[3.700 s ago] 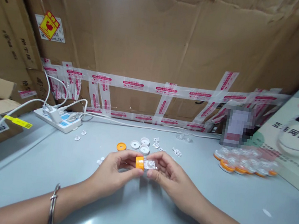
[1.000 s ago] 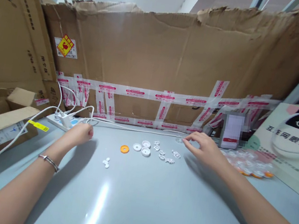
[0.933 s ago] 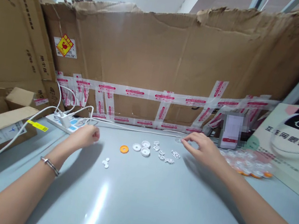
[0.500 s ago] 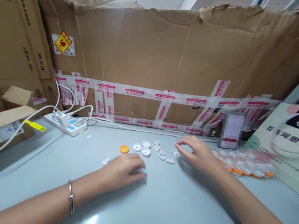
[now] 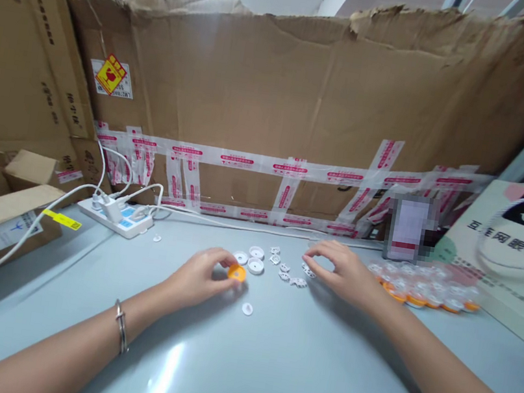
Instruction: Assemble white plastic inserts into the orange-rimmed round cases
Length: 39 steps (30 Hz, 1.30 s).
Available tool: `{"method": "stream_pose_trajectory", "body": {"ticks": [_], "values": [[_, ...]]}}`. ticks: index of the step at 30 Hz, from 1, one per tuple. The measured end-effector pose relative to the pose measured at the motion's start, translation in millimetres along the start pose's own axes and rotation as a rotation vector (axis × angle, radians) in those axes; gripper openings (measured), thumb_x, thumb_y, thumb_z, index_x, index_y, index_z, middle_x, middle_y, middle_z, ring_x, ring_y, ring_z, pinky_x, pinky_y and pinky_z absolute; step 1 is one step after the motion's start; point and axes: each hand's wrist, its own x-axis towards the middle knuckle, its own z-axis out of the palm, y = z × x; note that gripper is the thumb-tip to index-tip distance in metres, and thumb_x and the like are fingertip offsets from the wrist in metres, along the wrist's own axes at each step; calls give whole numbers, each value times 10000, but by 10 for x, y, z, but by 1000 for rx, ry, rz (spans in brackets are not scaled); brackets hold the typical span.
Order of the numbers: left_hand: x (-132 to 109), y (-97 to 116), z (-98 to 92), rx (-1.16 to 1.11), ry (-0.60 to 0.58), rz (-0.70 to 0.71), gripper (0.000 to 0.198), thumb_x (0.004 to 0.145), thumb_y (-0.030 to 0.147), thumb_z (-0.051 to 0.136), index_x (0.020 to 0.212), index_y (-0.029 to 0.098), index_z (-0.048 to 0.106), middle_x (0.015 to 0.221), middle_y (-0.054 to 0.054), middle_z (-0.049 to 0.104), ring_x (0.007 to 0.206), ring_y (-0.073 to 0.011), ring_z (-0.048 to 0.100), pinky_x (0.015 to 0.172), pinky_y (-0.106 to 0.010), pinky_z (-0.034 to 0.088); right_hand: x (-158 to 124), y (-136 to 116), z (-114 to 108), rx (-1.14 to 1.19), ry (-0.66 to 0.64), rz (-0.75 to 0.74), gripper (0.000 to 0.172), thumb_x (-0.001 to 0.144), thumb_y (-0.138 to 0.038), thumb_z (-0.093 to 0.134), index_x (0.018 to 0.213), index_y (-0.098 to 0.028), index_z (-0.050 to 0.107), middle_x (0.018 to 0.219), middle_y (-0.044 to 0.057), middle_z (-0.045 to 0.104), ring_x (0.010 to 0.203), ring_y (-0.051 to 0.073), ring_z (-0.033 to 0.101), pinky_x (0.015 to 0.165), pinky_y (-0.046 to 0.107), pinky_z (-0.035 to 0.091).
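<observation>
My left hand [image 5: 204,274] pinches a round orange cap [image 5: 237,273] between thumb and fingertips, slightly above the table. Just in front of it lies a small white disc [image 5: 247,309]. White round caps [image 5: 255,266] sit close together beyond the orange one. My right hand [image 5: 342,269] hovers with thumb and index finger curved and a gap between them. Its fingertips are by a small white patterned piece [image 5: 308,270], partly covered by the thumb. Several more such patterned pieces [image 5: 283,276] are scattered between the two hands.
A white power strip [image 5: 116,217] with plugs and cables stands at back left, beside an open cardboard box [image 5: 3,217]. At right are clear-topped orange and white pieces [image 5: 425,288], a pixelated phone [image 5: 407,230] and a printed bag [image 5: 503,259]. A large taped carton [image 5: 277,94] walls the back.
My left hand has taken hold of the orange cap and carries it a little right. A white disc now shows in front of that hand. My right hand has barely moved.
</observation>
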Motion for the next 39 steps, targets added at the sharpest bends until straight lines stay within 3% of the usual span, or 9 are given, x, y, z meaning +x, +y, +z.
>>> {"method": "stream_pose_trajectory", "body": {"ticks": [3,7,16,20,22,24,30,33,39], "values": [[-69,206,11,-84,-109,142,189,767,302,595,938,223,594,969,-37,630,918,-181,557,842,-315,397,3,5,4,1,0,-10,173,838,-276,435,769,-210,580,814,60,647,796,219,560,751,380,424],[-93,224,66,6,-209,159,196,752,309,614,921,213,596,896,-39,638,862,-195,558,808,-335,401,6,15,23,10,7,-18,175,837,-281,437,766,-215,582,813,60,649,793,218,563,746,380,424],[-93,144,24,36,-206,150,194,762,208,590,955,212,571,984,-45,606,953,-200,527,841,-340,393,1,-117,2,120,-53,47,205,845,-325,436,758,-210,582,813,55,639,808,217,550,768,382,403],[-116,165,-1,18,-194,171,160,798,150,492,927,201,574,919,-46,608,860,-176,547,776,-311,422,-46,-345,-4,357,-263,61,211,768,-418,558,845,-227,601,868,27,616,807,189,550,740,322,432],[-123,161,0,-16,-215,168,124,798,187,510,901,196,577,882,-39,607,818,-167,548,741,-292,431,-84,-484,42,431,-421,26,357,652,-452,674,932,-243,599,893,15,587,808,183,540,721,302,439],[-124,150,16,-30,-243,158,109,771,234,563,869,190,583,840,-29,599,778,-160,544,706,-272,433,-117,-612,114,448,-485,3,439,603,-432,718,983,-248,597,891,14,560,806,179,532,715,293,437],[-100,102,144,-14,-218,120,44,768,195,560,765,167,594,731,-7,576,660,-123,525,611,-219,411,-127,-764,272,463,-405,27,190,663,-151,605,843,-203,637,819,17,558,751,151,538,697,267,445],[-84,78,205,-27,-178,101,48,754,206,588,754,161,603,727,-11,587,664,-129,537,609,-219,417,-103,-752,288,516,-299,97,190,685,-171,594,868,-192,639,845,33,582,758,157,551,711,289,460],[-37,28,139,-145,-172,10,127,771,145,536,803,165,658,791,-30,682,718,-143,609,670,-226,451,-124,-819,374,633,-220,16,325,681,-175,630,1002,-207,596,913,39,610,836,163,583,797,317,479]]}}
